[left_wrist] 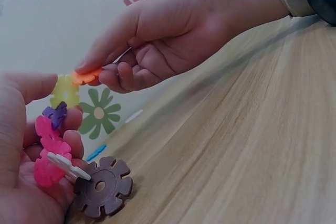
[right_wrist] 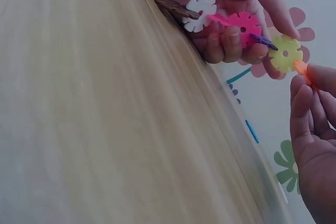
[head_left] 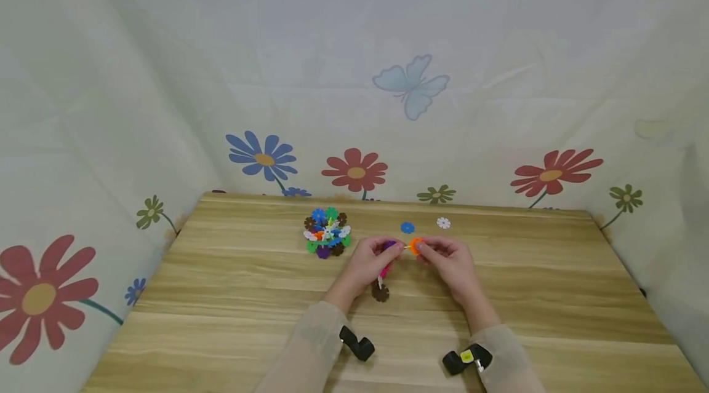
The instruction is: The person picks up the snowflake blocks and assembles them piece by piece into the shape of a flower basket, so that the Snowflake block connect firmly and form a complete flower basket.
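Note:
My left hand [head_left: 370,262] holds a chain of notched plastic discs, its thumb and fingers at the yellow disc [right_wrist: 285,54]. Down the chain come a purple disc [left_wrist: 55,115], pink discs [left_wrist: 51,136], a white disc [right_wrist: 199,13] and a brown disc [left_wrist: 103,186], which hangs lowest. An orange disc [head_left: 416,246] is pinched between thumb and fingers of my right hand [head_left: 453,265]. Its edge meets the yellow disc's edge in both wrist views. In the head view the left hand covers much of the chain.
A ball-shaped cluster of joined coloured discs [head_left: 327,233] sits on the wooden table [head_left: 232,294], left of my hands. Beyond the hands lie a loose blue disc [head_left: 407,227] and a loose white disc [head_left: 443,222]. A flower-printed cloth [head_left: 343,104] stands behind the table.

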A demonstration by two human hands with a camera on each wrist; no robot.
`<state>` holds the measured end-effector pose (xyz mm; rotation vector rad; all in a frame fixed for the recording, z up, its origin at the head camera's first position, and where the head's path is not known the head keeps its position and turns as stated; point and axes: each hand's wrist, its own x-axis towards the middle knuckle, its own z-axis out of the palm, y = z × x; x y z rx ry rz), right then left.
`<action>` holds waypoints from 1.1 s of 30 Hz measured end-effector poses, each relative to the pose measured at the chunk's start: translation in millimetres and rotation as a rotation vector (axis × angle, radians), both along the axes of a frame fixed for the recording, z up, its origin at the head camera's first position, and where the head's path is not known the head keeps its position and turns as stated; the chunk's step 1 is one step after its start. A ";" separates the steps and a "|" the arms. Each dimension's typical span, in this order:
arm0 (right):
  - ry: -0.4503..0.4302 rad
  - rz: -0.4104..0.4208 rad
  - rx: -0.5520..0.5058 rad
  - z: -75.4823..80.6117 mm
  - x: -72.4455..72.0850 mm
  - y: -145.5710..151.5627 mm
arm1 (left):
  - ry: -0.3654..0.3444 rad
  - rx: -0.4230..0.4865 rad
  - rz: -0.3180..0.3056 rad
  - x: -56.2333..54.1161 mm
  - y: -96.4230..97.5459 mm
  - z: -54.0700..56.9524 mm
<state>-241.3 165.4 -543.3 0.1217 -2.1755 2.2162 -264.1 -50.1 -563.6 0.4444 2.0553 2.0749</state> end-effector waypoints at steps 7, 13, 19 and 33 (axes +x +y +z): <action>0.053 0.013 -0.004 -2.8 0.2 -1.6 | 0.034 -0.002 -0.014 0.8 -0.9 2.5; 0.040 0.045 -0.024 -2.5 2.0 -1.0 | 0.011 0.034 -0.040 1.5 -0.1 2.9; 0.038 0.058 -0.014 -2.1 2.5 -3.3 | -0.009 0.059 -0.038 0.9 -1.3 0.4; 0.075 0.030 -0.079 1.9 2.1 -8.8 | -0.120 0.139 -0.023 2.4 0.3 3.9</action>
